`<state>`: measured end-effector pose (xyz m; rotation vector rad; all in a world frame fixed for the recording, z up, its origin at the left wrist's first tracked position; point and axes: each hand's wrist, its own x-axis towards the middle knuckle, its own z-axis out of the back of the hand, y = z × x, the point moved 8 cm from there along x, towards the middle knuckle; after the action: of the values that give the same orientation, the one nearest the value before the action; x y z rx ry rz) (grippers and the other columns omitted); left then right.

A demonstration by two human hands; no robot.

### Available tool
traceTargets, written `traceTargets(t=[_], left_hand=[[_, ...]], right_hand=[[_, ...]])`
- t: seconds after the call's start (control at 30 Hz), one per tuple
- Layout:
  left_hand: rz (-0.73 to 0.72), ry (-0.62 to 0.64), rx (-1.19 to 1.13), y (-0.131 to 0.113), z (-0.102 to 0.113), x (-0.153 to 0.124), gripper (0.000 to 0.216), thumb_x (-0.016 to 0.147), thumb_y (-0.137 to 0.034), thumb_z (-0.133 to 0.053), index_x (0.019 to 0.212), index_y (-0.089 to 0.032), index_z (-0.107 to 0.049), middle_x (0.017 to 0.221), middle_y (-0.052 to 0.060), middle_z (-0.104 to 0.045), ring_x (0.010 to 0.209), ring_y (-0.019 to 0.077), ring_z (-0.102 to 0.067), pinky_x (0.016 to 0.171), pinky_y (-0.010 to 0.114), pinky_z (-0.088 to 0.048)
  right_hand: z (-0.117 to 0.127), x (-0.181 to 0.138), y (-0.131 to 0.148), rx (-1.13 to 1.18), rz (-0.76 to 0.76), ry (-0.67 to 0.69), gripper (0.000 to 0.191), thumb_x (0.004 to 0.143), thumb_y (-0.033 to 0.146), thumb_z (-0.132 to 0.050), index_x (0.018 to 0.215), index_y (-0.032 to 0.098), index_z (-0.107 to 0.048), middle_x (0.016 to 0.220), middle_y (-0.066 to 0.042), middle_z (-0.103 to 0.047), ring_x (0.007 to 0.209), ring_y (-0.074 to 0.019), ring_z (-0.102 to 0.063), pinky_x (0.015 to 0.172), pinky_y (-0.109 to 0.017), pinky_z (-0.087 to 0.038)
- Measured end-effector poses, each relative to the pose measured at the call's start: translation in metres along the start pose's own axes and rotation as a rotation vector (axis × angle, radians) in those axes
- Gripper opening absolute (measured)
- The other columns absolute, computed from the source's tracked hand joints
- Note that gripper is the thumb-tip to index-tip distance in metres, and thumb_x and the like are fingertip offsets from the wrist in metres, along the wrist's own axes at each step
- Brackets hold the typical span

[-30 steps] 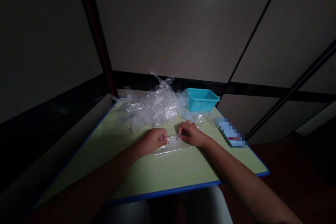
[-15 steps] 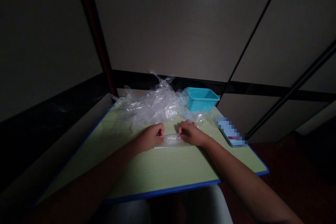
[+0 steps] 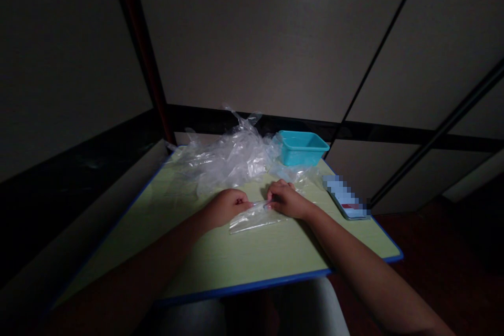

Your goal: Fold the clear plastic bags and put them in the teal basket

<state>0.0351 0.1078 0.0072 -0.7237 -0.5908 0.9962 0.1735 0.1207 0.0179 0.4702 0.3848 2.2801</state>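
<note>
A clear plastic bag lies folded and creased on the table top in front of me. My left hand is closed, its thumb and fingers pinching the bag's far left edge. At the same edge, further right, my right hand has its fingers curled and pinches the plastic too. Between the hands the film looks gathered, with its near left corner reaching toward me. Just beyond them spreads a loose heap of clear plastic bags.
A turquoise plastic basket stands at the table's back right. To its front right lies a phone, its screen pixelated. The light green table has a blue edge. Cabinet panels rise close behind it.
The bag's near left corner has swung toward me, and more of its film shows. My left hand has turned a little and its fingers have closed further. My right hand has stayed nearly in place.
</note>
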Motion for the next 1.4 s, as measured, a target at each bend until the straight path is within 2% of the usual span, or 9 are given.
traceTargets(t=[0.37,0.53,0.63,0.77,1.0,1.23,1.4], left_hand=[[-0.076,-0.047,0.064,-0.012,0.007,-0.001,0.011,0.067,-0.025,-0.060,0.059,-0.017,-0.058,0.065,-0.001,-0.055,0.067,0.0145,-0.051,0.062,0.023,-0.036],[-0.096,-0.131,0.140,-0.014,0.017,-0.001,0.017,0.059,-0.027,-0.070,0.054,-0.019,-0.056,0.069,-0.001,-0.056,0.077,0.0174,-0.049,0.075,0.028,-0.034],[-0.097,-0.154,0.168,-0.013,0.021,-0.001,0.019,0.062,-0.033,-0.068,0.054,-0.020,-0.058,0.072,0.000,-0.058,0.081,0.0180,-0.049,0.080,0.030,-0.032],[-0.106,-0.131,0.181,-0.011,0.020,-0.001,0.025,0.071,-0.040,-0.060,0.054,-0.022,-0.063,0.077,0.001,-0.061,0.085,0.0182,-0.049,0.083,0.030,-0.031],[-0.138,-0.088,0.171,-0.014,0.017,-0.003,0.023,0.074,-0.036,-0.057,0.058,-0.021,-0.064,0.084,0.003,-0.062,0.089,0.0189,-0.049,0.085,0.030,-0.032],[-0.164,-0.029,0.202,-0.018,0.013,-0.005,0.016,0.068,-0.032,-0.064,0.057,-0.021,-0.062,0.088,0.002,-0.061,0.092,0.0194,-0.048,0.084,0.030,-0.034],[-0.151,-0.038,0.203,-0.017,0.016,-0.005,0.009,0.067,-0.024,-0.064,0.059,-0.021,-0.064,0.091,0.003,-0.061,0.094,0.0199,-0.048,0.085,0.030,-0.033]], right_hand=[[0.000,0.000,-0.001,0.005,0.014,-0.007,0.010,0.071,0.023,-0.064,0.079,0.019,-0.058,0.084,-0.003,-0.056,0.090,-0.0206,-0.043,0.075,-0.032,-0.025],[0.000,0.000,-0.002,-0.002,0.013,-0.012,0.011,0.072,0.024,-0.064,0.079,0.019,-0.058,0.085,-0.002,-0.056,0.090,-0.0203,-0.043,0.075,-0.032,-0.025],[0.000,0.000,-0.002,-0.002,0.014,-0.013,0.011,0.072,0.025,-0.065,0.079,0.019,-0.058,0.085,-0.003,-0.056,0.090,-0.0201,-0.044,0.075,-0.032,-0.025],[-0.001,0.000,-0.002,0.001,0.013,-0.012,0.010,0.072,0.025,-0.064,0.079,0.019,-0.058,0.086,-0.003,-0.057,0.091,-0.0203,-0.044,0.076,-0.032,-0.025],[-0.001,0.000,-0.003,0.005,0.022,-0.018,0.010,0.073,0.025,-0.064,0.078,0.019,-0.058,0.085,-0.002,-0.057,0.091,-0.0203,-0.044,0.075,-0.032,-0.025],[-0.001,0.000,-0.002,-0.012,0.026,-0.009,0.010,0.073,0.026,-0.063,0.079,0.019,-0.059,0.085,-0.003,-0.056,0.091,-0.0204,-0.044,0.075,-0.032,-0.026],[0.000,-0.001,-0.001,-0.015,0.019,-0.009,0.010,0.073,0.025,-0.063,0.080,0.019,-0.058,0.086,-0.003,-0.056,0.091,-0.0208,-0.044,0.076,-0.032,-0.026]])
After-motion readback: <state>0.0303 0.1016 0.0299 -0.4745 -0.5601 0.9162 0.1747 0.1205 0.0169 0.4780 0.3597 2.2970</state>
